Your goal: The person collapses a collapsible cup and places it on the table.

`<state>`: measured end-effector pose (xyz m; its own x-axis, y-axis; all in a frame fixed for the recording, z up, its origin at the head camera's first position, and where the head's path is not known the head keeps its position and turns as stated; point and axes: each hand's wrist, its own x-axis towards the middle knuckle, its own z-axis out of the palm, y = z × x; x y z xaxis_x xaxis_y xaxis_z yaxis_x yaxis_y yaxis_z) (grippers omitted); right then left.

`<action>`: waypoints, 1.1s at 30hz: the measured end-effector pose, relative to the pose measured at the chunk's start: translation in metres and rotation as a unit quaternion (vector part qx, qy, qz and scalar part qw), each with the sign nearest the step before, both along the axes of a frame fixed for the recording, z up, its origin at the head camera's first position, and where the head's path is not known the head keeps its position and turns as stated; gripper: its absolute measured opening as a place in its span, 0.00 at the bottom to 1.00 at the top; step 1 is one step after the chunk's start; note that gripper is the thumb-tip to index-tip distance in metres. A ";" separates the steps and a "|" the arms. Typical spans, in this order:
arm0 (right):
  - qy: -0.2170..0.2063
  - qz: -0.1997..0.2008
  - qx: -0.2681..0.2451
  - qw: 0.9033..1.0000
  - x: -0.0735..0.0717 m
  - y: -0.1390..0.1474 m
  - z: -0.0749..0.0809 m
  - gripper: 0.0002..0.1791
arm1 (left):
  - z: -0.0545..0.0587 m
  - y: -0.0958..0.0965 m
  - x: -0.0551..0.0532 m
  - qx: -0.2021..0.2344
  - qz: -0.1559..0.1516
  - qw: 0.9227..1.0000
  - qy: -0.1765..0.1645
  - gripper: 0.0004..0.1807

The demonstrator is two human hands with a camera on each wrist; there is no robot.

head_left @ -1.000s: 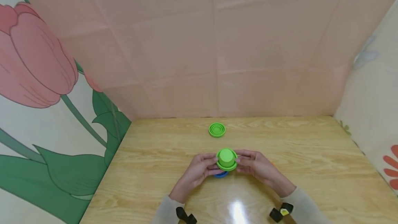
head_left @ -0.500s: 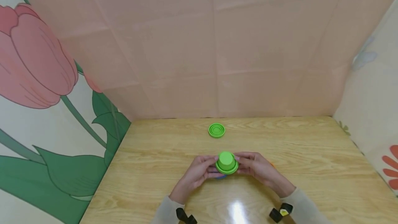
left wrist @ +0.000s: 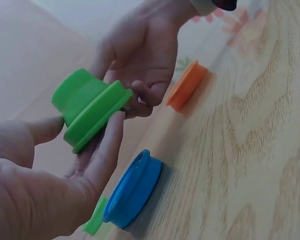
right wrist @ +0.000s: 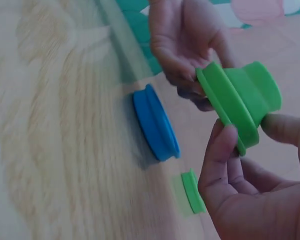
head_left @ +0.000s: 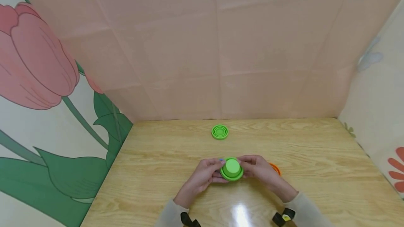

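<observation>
A green collapsible cup [head_left: 231, 168] is held above the table, its narrow base up and wide rim down, with its wall partly pulled out in steps. My left hand [head_left: 203, 176] pinches it from the left, thumb by the stepped wall and fingers under the rim, as the left wrist view shows. From the right, my right hand [head_left: 259, 171] pinches the same cup [right wrist: 240, 100] between thumb and fingers. On the table below and beyond sits a flat blue collapsible cup [left wrist: 134, 190], almost wholly hidden behind the hands in the head view.
Farther back on the wooden table [head_left: 164, 143] lies a second green cup [head_left: 220, 132], folded flat into rings. An orange collapsed cup [head_left: 276, 169] sits beside my right wrist, partly covered by it. A pink sheet [head_left: 217, 62] hangs behind the table.
Both hands have brought the green cup slightly nearer the person. The blue cup, earlier peeking out below it, now shows only a sliver above the left fingers. More of the orange cup shows.
</observation>
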<state>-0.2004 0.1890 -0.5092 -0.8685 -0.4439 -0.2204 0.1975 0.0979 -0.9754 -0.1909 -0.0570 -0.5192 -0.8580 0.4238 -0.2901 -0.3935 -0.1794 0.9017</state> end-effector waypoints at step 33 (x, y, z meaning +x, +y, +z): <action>0.132 0.004 0.118 0.984 0.006 -0.007 0.005 0.17 | 0.001 0.010 0.007 -0.053 0.017 0.998 0.017 0.10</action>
<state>-0.1942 0.1822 -0.5040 -0.9063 -0.4139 -0.0852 -0.0615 0.3286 -0.9425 -0.1843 -0.0474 -0.5184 -0.8816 0.3629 -0.3017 -0.3573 -0.0956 0.9291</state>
